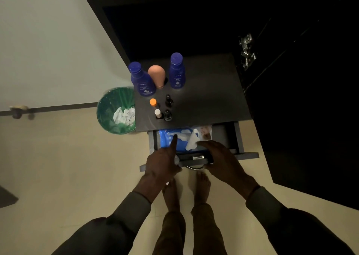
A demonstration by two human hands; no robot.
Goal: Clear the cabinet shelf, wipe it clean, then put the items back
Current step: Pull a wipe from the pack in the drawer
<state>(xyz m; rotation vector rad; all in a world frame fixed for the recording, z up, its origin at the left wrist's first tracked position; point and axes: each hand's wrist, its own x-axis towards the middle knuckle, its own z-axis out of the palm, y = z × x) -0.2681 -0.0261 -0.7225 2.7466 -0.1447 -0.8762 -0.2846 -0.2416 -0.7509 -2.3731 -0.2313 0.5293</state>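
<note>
Head view, only one supplied. We see both hands over an open drawer below the tabletop. Left hand: index finger straight, tip laid on the blue wipes pack inside the drawer; remaining fingers look folded toward the drawer front, hold nothing we can confirm. Right hand: fingers bent over the pack's near edge, tips at a white wipe sticking up from the pack; whether it is pinched or merely touched, we cannot tell.

Beyond the fingers, on the tabletop: two blue lotion bottles upright, a peach bottle between them. Nearer the fingers, four small bottles in a tight cluster, upright, just apart from one another. Left of the left fingers, on the floor, a green bin with crumpled white paper. Bare feet directly below the hands. Cabinet interior beyond the tabletop too dark to read; shelf condition not verifiable.

Judgement: wipe being drawn for the cleaning step.

Risks:
- Pack lifts w/ the wipe if left finger pressure is too light; several wipes may come out at once.
- Drawer front projects at leg height; knock likely on stepping fwd.
- Small bottles close together; a sleeve or cloth swept across tips them, glass ones could roll off.
- Low light: residue missed.
</note>
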